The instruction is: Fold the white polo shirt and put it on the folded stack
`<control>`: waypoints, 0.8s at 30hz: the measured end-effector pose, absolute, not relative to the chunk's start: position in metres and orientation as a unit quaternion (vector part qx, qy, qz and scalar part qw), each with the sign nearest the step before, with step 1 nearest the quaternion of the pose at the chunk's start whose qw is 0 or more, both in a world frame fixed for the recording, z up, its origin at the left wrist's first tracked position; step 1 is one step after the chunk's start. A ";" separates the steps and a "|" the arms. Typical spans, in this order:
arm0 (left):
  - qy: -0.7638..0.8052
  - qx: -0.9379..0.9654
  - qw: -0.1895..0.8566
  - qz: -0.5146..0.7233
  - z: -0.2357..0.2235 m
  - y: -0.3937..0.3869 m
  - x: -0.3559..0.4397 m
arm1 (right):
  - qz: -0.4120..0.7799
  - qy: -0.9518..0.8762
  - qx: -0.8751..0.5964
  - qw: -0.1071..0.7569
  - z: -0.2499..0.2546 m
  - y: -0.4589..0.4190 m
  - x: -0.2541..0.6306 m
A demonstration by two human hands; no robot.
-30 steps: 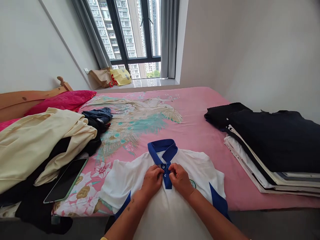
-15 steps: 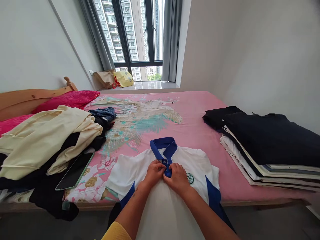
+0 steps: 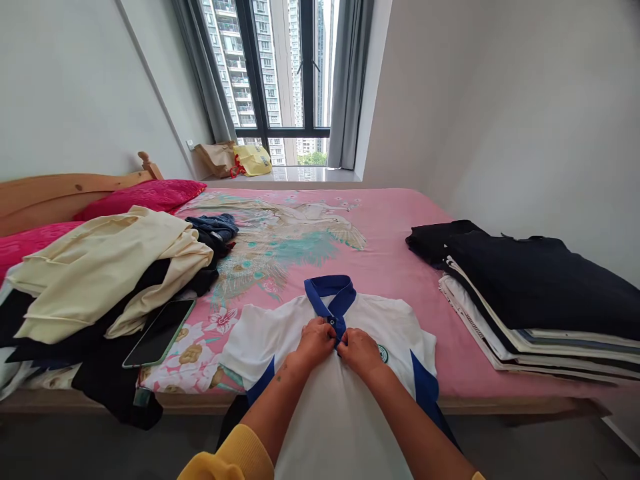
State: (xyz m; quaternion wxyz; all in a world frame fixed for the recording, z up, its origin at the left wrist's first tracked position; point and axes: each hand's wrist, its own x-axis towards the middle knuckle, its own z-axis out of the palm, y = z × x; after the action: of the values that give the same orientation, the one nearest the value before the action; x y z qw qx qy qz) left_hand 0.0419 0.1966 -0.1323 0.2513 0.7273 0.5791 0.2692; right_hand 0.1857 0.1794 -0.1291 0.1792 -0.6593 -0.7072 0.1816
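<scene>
A white polo shirt with a blue collar and blue side panels lies face up over the near edge of the bed, its lower part hanging toward me. My left hand pinches the blue button placket from the left, just below a visible button. On the placket's other side, my right hand is closed on the cloth, beside the round green badge. Fingers cover the lower placket, so any button between them is hidden.
On the left, a heap of clothes topped by a cream garment lies beside a phone. A folded clothes stack stands on the right. Behind are the pink bedsheet and paper bags on the sill.
Both hands stay at the placket, with small finger shifts; the right fingers now cover more of its lower end. The camera view has tilted slightly, moving the surroundings a little to the right.
</scene>
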 end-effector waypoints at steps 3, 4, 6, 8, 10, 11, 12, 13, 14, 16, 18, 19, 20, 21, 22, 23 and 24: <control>0.588 0.717 0.266 0.265 -0.126 0.197 0.048 | 0.250 -0.675 -0.650 0.244 -0.131 0.180 0.189; 0.589 0.711 0.275 0.267 -0.124 0.197 0.049 | 0.280 -0.660 -0.641 0.273 -0.131 0.180 0.190; 0.592 0.695 0.303 0.274 -0.121 0.198 0.053 | 0.338 -0.632 -0.619 0.322 -0.132 0.180 0.194; 0.596 0.674 0.334 0.281 -0.120 0.197 0.055 | 0.377 -0.615 -0.598 0.349 -0.132 0.180 0.197; 0.599 0.656 0.360 0.286 -0.121 0.196 0.056 | 0.396 -0.612 -0.586 0.353 -0.133 0.179 0.199; 0.599 0.649 0.371 0.287 -0.122 0.195 0.057 | 0.399 -0.614 -0.583 0.353 -0.133 0.179 0.200; 0.598 0.644 0.381 0.288 -0.123 0.195 0.057 | 0.400 -0.616 -0.579 0.354 -0.134 0.178 0.200; 0.595 0.639 0.392 0.290 -0.123 0.194 0.057 | 0.402 -0.617 -0.574 0.358 -0.135 0.178 0.201; 0.592 0.634 0.404 0.291 -0.124 0.193 0.057 | 0.403 -0.617 -0.569 0.363 -0.136 0.177 0.201; 0.585 0.622 0.431 0.291 -0.124 0.193 0.056 | 0.406 -0.613 -0.563 0.377 -0.139 0.176 0.202; 0.578 0.609 0.459 0.292 -0.124 0.193 0.056 | 0.406 -0.608 -0.562 0.387 -0.142 0.175 0.202; 0.573 0.602 0.473 0.292 -0.124 0.193 0.055 | 0.402 -0.606 -0.564 0.390 -0.144 0.174 0.202; 0.567 0.596 0.488 0.292 -0.123 0.193 0.054 | 0.396 -0.607 -0.568 0.390 -0.145 0.174 0.201; 0.560 0.591 0.501 0.292 -0.123 0.194 0.053 | 0.387 -0.609 -0.572 0.389 -0.146 0.174 0.201; 0.552 0.588 0.514 0.292 -0.123 0.194 0.052 | 0.375 -0.613 -0.577 0.388 -0.147 0.174 0.200; 0.545 0.586 0.526 0.290 -0.124 0.195 0.051 | 0.364 -0.615 -0.582 0.388 -0.148 0.173 0.199; 0.538 0.584 0.535 0.288 -0.124 0.196 0.050 | 0.358 -0.617 -0.583 0.388 -0.148 0.173 0.199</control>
State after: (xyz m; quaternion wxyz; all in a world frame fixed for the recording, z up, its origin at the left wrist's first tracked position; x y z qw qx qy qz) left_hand 0.0501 0.1957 -0.1243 0.5352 0.5840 0.5380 0.2880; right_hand 0.1989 0.1734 -0.1483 0.3883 -0.5833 -0.6170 0.3582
